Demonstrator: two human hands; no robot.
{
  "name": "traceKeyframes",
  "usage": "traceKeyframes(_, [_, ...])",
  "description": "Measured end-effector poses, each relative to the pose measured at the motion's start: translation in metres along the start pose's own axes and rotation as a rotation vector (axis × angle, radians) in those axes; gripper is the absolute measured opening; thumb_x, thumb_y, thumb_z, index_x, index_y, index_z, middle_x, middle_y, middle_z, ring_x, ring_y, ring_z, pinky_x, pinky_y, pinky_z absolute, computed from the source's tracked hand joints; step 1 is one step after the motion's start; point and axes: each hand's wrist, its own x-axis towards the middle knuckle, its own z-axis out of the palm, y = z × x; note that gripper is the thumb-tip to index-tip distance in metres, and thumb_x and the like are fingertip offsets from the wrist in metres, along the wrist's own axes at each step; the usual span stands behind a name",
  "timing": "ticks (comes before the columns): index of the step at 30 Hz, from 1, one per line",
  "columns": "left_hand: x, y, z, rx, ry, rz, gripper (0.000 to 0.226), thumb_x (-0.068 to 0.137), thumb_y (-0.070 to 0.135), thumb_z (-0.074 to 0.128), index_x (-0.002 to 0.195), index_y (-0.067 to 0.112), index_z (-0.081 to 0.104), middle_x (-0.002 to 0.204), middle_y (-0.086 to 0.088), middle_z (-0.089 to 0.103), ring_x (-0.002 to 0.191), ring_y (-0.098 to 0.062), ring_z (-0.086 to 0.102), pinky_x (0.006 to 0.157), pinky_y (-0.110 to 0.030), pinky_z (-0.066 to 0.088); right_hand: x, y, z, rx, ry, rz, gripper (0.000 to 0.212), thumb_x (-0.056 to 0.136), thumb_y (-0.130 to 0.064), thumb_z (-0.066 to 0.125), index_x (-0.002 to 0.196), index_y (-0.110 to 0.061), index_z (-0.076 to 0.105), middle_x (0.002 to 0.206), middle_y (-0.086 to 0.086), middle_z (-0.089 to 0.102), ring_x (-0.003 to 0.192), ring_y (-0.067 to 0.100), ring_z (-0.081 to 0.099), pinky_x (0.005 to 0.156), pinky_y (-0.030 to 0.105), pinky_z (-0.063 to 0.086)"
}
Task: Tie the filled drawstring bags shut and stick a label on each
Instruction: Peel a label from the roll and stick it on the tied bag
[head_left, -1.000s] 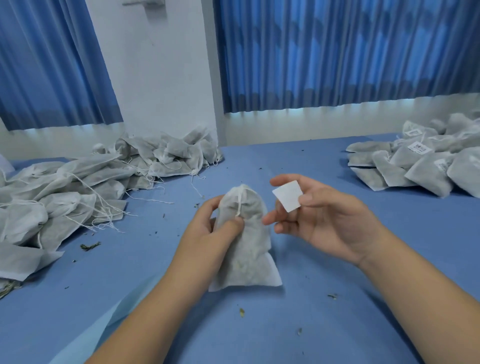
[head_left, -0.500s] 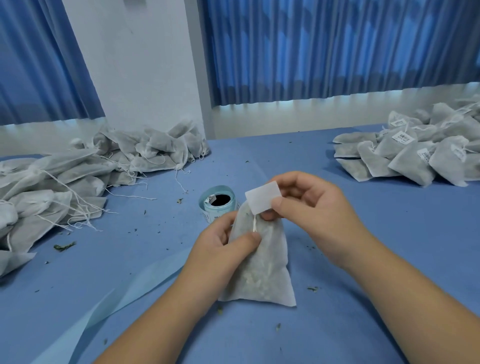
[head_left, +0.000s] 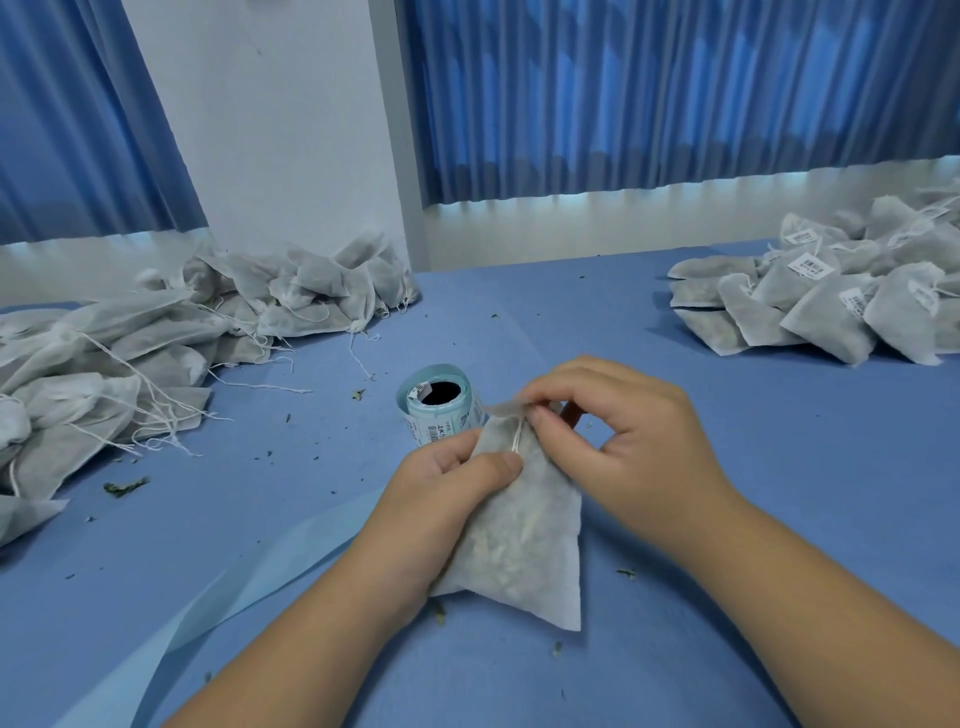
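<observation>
While the worktop (head_left: 727, 519) carries unlabelled bags (head_left: 156, 353) at left and labelled bags (head_left: 831, 306) at right, one filled bag (head_left: 524, 545) stands centrally. The left hand (head_left: 441, 483) grips its upper side, and the right hand (head_left: 623, 431) pinches a label (head_left: 500, 410) at its neck, with the roll (head_left: 439, 410) just behind.

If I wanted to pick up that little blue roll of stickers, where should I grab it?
Probably round its curved sides, coming from above or the left. The pale blue label roll stands on end with its dark hole up, and the white fabric bag crowds its right side.
</observation>
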Motion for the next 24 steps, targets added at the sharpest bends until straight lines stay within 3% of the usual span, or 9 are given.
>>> traceKeyframes(10, [-0.003,0.004,-0.001,-0.047,0.051,-0.062,0.015,0.071,0.023,0.063,0.075,0.02,0.077,0.075,-0.004,0.069,0.069,-0.015,0.066,0.06,-0.023,0.053,-0.004,0.005,-0.01,-0.141,-0.239,-0.102,0.017,0.087,-0.006,0.063,0.096,-0.01,0.076,0.098,-0.004,0.071,0.087,0.012,0.067,0.073,0.03,0.053])
traceKeyframes(14, [0.008,0.005,-0.004,0.003,0.084,-0.129,0.02,0.087,0.004,0.059,0.068,0.006,0.067,0.055,0.003,0.066,0.062,-0.008,0.063,0.057,-0.007,0.045,-0.004,0.002,-0.012,-0.21,-0.314,-0.135,0.02,0.086,-0.006,0.061,0.097,-0.011,0.077,0.101,-0.003,0.072,0.086,0.018,0.07,0.07,0.033,0.055])
traceKeyframes(17, [0.015,0.002,0.002,-0.203,0.082,-0.155,0.031,0.079,0.022,0.06,0.092,-0.001,0.075,0.087,-0.008,0.073,0.088,-0.021,0.067,0.079,-0.02,0.052,-0.004,0.0,-0.013,-0.246,-0.356,-0.174,0.019,0.084,-0.003,0.062,0.096,-0.007,0.076,0.1,0.002,0.072,0.082,0.027,0.071,0.062,0.039,0.058])
traceKeyframes(20, [0.011,-0.001,0.002,-0.163,0.193,-0.113,0.034,0.096,0.03,0.056,0.083,0.007,0.076,0.084,-0.012,0.071,0.092,-0.023,0.067,0.063,-0.014,0.053,-0.004,-0.001,-0.015,-0.262,-0.393,-0.195,0.021,0.085,-0.002,0.06,0.099,-0.005,0.075,0.102,0.004,0.072,0.082,0.028,0.07,0.061,0.041,0.057])
traceKeyframes(24, [0.002,0.002,0.002,-0.126,0.104,-0.06,0.022,0.077,0.036,0.071,0.083,0.016,0.078,0.084,-0.008,0.074,0.077,-0.019,0.071,0.062,-0.025,0.055,-0.007,0.001,-0.014,-0.243,-0.428,-0.21,0.032,0.085,0.004,0.055,0.111,-0.004,0.072,0.114,0.008,0.069,0.095,0.03,0.069,0.07,0.044,0.057])
